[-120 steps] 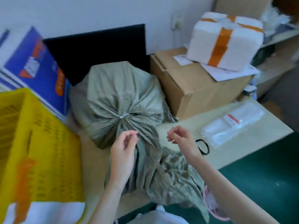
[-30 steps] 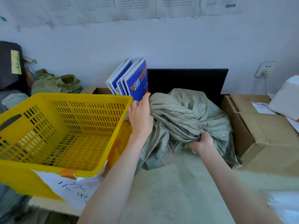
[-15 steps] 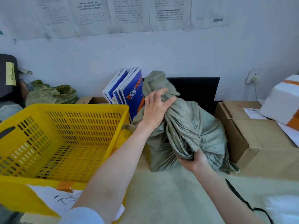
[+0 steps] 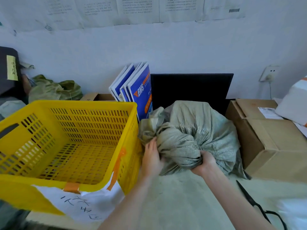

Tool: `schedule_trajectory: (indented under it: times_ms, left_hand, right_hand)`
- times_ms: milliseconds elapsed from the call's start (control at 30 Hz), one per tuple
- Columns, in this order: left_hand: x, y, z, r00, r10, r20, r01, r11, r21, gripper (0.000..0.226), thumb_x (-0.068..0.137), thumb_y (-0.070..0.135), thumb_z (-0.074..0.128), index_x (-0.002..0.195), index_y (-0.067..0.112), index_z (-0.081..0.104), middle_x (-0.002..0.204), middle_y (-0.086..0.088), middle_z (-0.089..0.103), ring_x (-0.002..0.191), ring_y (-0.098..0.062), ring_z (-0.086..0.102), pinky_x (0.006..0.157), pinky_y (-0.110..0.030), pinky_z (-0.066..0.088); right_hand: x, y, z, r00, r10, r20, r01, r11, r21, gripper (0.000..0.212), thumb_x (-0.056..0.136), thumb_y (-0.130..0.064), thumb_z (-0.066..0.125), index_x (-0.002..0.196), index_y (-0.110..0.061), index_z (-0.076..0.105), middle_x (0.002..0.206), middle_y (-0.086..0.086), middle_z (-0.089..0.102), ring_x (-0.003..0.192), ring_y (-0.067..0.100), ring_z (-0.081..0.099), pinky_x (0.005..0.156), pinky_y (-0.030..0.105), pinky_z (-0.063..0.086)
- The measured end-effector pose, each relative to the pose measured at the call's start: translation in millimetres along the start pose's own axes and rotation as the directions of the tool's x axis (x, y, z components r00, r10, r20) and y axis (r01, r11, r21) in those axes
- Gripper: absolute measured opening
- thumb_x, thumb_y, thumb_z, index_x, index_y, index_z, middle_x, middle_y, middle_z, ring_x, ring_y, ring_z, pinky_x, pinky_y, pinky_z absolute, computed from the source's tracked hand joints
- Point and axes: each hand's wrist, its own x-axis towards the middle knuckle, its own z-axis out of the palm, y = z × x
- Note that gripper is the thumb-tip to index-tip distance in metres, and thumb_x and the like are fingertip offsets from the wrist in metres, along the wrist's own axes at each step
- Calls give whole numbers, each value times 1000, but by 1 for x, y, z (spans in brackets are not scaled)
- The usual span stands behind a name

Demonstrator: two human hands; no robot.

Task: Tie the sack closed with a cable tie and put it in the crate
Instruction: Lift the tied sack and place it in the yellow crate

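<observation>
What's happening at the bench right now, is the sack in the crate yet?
Not yet. A person holds the grey-green sack with both hands on the table: the left hand against its crumpled left side, the right hand gripping the bunched fabric from below. The yellow crate stands just left of it, with nothing visible inside. Black scissors lie at the right.

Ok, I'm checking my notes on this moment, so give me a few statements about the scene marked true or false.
1. The sack already lies inside the crate. False: it sits on the table, to the right of the crate.
2. Both hands are on the sack. True: the left hand and the right hand grip its folds.
3. Scissors lie on the table near the right arm. True.
4. The crate is blue. False: it is yellow.
5. A cardboard box stands to the right of the sack. True.
</observation>
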Motion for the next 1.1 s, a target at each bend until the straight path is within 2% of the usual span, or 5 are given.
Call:
schedule_trajectory:
  times_ms: [267, 400, 667, 967, 1100]
  left_hand:
    - [-22, 2, -3, 986, 74, 152, -56, 991, -122, 121, 69, 51, 77, 144, 46, -17, 159, 3, 9, 144, -11, 15, 115, -29, 26]
    - [-15, 9, 8, 978, 76, 194, -108, 981, 160, 102, 73, 45, 75, 139, 35, -2, 160, -13, -6, 147, -33, 9, 111, -48, 34]
    - [17, 3, 5, 994, -58, 90, 31, 958, 285, 59, 85, 16, 62, 136, 28, 33, 132, -9, 42, 113, -29, 53, 86, -41, 52]
    - [10, -10, -2, 1000, 5, -1, -5, 973, -232, 47, 83, 0, 63, 123, 23, 55, 125, -3, 52, 115, -20, 51, 98, -30, 42]
    - [1, -10, -11, 987, -89, 136, 151, 815, -560, 46, 82, -15, 46, 112, 17, 61, 127, -3, 53, 121, -14, 45, 104, -22, 41]
  right_hand:
    - [4, 9, 0, 998, -65, -9, 64, 995, -77, 44, 96, -16, 28, 130, -1, 52, 132, 21, 55, 118, 36, 53, 82, 47, 44]
    - [5, 10, -2, 996, -86, 1, 85, 989, -123, 41, 98, -19, 31, 124, -1, 56, 105, 21, 64, 91, 34, 60, 68, 42, 48]
    - [8, 6, -19, 987, -157, -20, 137, 911, -388, 30, 93, -12, 48, 119, 0, 58, 113, 20, 67, 100, 32, 65, 73, 42, 56]
    - [-2, -56, -44, 790, -609, 69, 254, 223, -941, 44, 82, -45, 64, 71, -2, 60, 65, 13, 60, 57, 22, 56, 61, 33, 46]
    - [12, -87, -49, 608, -790, 74, 243, 97, -965, 36, 87, -39, 59, 106, -9, 52, 115, 15, 50, 106, 35, 49, 85, 44, 43]
